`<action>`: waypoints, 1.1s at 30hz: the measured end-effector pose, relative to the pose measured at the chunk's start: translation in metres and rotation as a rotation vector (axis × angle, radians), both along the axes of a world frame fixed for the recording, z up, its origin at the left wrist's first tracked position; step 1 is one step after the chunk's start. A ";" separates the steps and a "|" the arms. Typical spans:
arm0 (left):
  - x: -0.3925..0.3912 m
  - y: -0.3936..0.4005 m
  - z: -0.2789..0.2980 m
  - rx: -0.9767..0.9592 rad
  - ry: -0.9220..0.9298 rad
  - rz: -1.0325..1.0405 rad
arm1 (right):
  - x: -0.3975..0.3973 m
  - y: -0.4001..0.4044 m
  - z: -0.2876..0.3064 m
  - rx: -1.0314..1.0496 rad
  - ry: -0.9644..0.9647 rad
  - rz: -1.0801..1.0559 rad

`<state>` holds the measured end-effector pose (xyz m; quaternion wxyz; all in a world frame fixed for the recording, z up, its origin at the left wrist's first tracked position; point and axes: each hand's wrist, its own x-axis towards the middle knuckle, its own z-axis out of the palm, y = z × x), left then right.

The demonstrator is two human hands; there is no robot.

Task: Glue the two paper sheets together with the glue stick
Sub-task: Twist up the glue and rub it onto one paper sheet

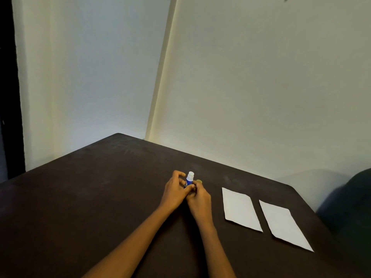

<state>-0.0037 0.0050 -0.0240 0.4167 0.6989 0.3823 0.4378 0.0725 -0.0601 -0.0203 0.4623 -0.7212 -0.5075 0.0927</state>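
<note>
Upright between the two hands stands the glue stick (189, 179), a small cylinder with a blue labelled body and a white top that rises clear of the fingers. The left hand (174, 190) curls round its lower body from the left, thumb laid across the front of the label and forefinger arched above and apart from the white top. The right hand (198, 198) meets it from the right with fingers bent in at the stick's base; a small yellowish round piece (199, 180) shows just above those fingers, and whether it is gripped or only lying behind them cannot be told. Both bare forearms reach in from the near edge.

To the right of the hands, well apart from the stick, two white paper sheets lie flat side by side: the left sheet (240, 209) and the right sheet (285, 224), each a plain elongated rectangle, a narrow gap between them. The surface (90, 197) is dark brown and matte, with a rounded far corner. Pale smooth walls (261, 87) meet in a corner behind it.
</note>
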 end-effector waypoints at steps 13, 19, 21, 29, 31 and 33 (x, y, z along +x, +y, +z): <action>-0.013 -0.017 0.004 0.232 -0.083 0.177 | 0.032 -0.044 0.015 0.053 -0.053 -0.101; -0.014 -0.020 0.006 0.108 -0.021 0.080 | 0.014 -0.044 0.005 -0.141 -0.227 0.066; -0.014 -0.020 0.005 0.118 0.009 0.053 | 0.007 -0.036 0.006 -0.148 -0.230 0.086; -0.014 -0.014 0.000 0.121 0.023 0.004 | 0.000 -0.016 0.004 -0.138 -0.308 0.008; -0.014 -0.013 -0.001 0.112 0.018 0.000 | 0.002 -0.015 0.003 -0.139 -0.312 0.007; -0.014 -0.013 -0.001 0.110 0.013 0.002 | 0.002 -0.014 0.003 -0.141 -0.316 0.008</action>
